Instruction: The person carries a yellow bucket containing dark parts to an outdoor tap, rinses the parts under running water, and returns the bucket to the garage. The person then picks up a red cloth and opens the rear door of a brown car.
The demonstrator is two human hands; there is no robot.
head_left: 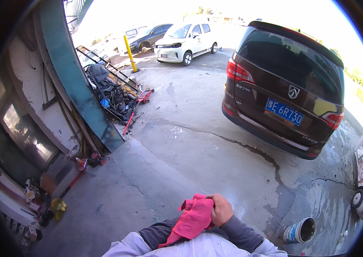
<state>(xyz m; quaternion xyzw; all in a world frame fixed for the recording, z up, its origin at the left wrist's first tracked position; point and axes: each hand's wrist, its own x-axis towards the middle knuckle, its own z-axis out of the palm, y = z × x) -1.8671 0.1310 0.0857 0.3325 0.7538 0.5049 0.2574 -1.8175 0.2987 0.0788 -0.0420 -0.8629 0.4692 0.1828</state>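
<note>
My right hand is closed on a pink cloth, holding it bunched in front of my chest. The cloth drapes down over my left forearm in a grey sleeve. It covers my left hand, so its fingers do not show. A brown van stands ahead and to the right on the concrete, its closed rear hatch facing me, a few steps from my hands.
A white-and-blue bucket lies on wet, cracked concrete at the lower right. On the left, a slanted teal pillar has scrap metal and a red floor jack beside it. A yellow bollard and a white car stand farther back.
</note>
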